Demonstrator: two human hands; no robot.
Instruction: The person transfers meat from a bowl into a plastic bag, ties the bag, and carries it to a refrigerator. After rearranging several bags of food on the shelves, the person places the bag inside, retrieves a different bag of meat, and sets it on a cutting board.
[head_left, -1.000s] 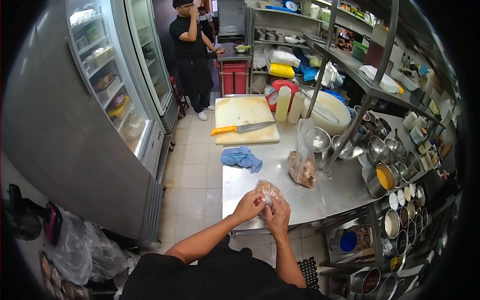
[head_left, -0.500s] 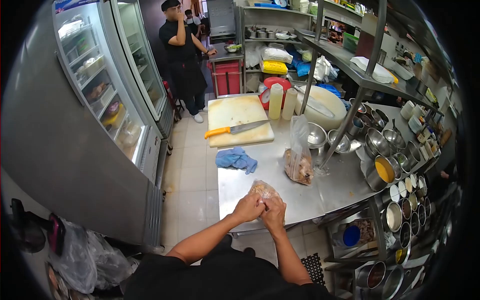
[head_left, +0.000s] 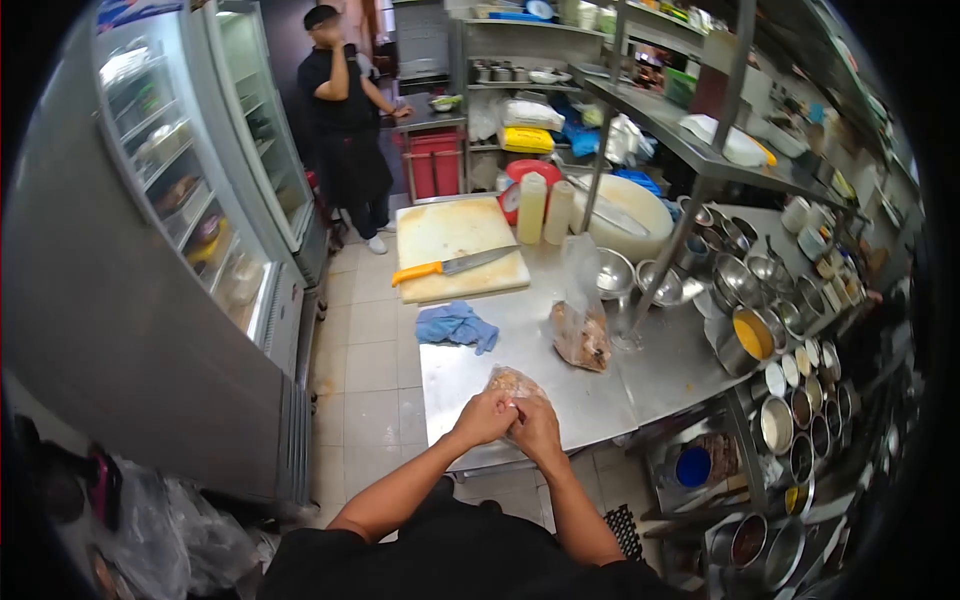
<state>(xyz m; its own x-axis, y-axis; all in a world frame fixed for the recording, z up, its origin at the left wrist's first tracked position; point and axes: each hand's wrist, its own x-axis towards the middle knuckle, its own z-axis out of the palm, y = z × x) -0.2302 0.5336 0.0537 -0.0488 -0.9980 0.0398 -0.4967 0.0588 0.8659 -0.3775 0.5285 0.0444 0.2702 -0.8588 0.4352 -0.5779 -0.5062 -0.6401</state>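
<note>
A clear plastic bag of pale brownish food [head_left: 513,381] rests on the steel table [head_left: 560,410] near its front edge. My left hand [head_left: 484,417] and my right hand [head_left: 536,428] meet at its near end, fingers pinched together on the plastic. The bag's mouth is mostly hidden under my fingers. Beyond and to the right stands a second plastic bag [head_left: 583,335] with brownish food at its bottom and its top loose and upright. A crumpled blue cloth [head_left: 457,327] lies to the left, below a cutting board [head_left: 455,228] with an orange-handled knife [head_left: 455,265] across it.
Two squeeze bottles [head_left: 531,208] stand right of the board. Steel bowls [head_left: 612,273] and a shelf post [head_left: 672,245] are at the right, with a pot of orange liquid [head_left: 752,335] farther over. A person [head_left: 345,130] stands by the fridges [head_left: 190,180].
My view has shifted slightly, so the scene sits a little farther left. Both hands stay together at the bag, with only small finger movement.
</note>
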